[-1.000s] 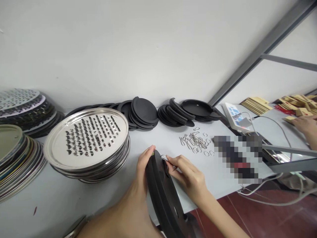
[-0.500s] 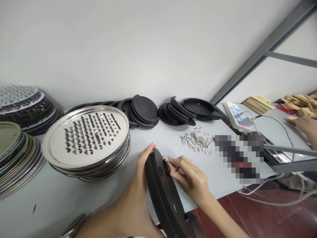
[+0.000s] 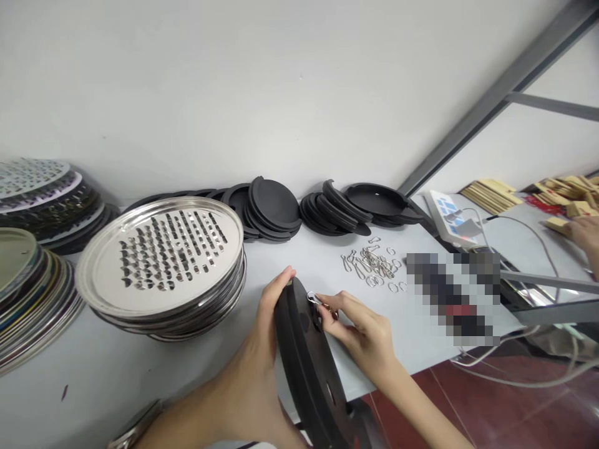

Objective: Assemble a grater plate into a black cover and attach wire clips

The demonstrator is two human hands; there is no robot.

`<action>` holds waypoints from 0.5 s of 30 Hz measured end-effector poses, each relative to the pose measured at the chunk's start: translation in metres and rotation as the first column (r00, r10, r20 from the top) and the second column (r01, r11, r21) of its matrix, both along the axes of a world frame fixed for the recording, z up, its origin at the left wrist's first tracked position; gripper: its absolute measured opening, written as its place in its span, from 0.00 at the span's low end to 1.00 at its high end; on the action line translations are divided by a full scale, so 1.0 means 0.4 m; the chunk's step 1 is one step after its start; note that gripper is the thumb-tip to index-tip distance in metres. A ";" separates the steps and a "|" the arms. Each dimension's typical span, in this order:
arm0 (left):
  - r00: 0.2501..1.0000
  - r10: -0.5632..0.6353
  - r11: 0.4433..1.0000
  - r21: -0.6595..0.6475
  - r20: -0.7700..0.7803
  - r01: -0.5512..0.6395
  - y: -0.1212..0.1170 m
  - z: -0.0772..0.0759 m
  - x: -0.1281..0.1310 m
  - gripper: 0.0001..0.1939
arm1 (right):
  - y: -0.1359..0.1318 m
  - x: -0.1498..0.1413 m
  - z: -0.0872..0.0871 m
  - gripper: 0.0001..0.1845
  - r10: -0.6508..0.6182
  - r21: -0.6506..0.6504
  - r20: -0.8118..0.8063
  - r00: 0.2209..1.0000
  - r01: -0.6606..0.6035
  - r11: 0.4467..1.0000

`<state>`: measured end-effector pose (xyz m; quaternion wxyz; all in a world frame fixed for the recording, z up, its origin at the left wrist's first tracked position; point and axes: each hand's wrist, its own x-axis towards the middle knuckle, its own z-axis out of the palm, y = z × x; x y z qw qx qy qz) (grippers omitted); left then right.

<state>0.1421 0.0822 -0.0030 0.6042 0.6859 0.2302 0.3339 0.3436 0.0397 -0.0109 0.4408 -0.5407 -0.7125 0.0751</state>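
Observation:
My left hand (image 3: 262,368) is closed around the edge of a round black shallow dish (image 3: 299,362), which is held up on its side. The thumb lies at the dish's upper end; the other fingers are hidden behind it. Between the thumb and fingertips of my right hand (image 3: 367,330) is a small silver metal clip (image 3: 312,298). Its looped end is at the upper part of the dish's face, and I cannot tell whether it passes through a hole. A bit of brass colour shows at the right fingertips. Loose metal clips and rings (image 3: 372,265) lie beyond.
To the left stands a stack of round silver metal plates (image 3: 105,293), with more round stacks (image 3: 40,312) beside it. Black dishes (image 3: 276,202) line the wall. At right are a power strip (image 3: 444,215), cables, a grey metal frame (image 3: 477,118) and another person's hand (image 3: 587,237).
The right fingers have shifted slightly at the clip, and a brass-coloured bit shows between them more clearly. The left hand and dish have barely moved.

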 end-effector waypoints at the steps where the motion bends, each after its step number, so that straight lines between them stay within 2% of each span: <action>1: 1.000 -0.008 0.999 0.038 -0.015 0.008 -0.002 0.011 -0.008 0.78 | 0.002 0.001 0.002 0.09 0.001 -0.018 -0.008 1.000 -0.001 1.000; 4: 0.998 -0.032 0.993 0.115 -0.062 0.039 0.000 0.026 -0.014 0.79 | 0.008 0.002 0.012 0.07 0.012 -0.068 -0.020 1.000 -0.014 0.998; 9: 0.996 -0.052 0.989 0.132 -0.077 0.062 0.006 0.014 -0.010 0.80 | 0.012 0.001 0.027 0.07 -0.003 -0.081 -0.072 0.997 -0.002 0.997; 15: 0.997 -0.060 0.989 0.134 -0.055 0.067 0.007 -0.007 -0.012 0.80 | 0.010 0.002 0.017 0.18 0.007 -0.002 -0.074 0.997 -0.008 1.000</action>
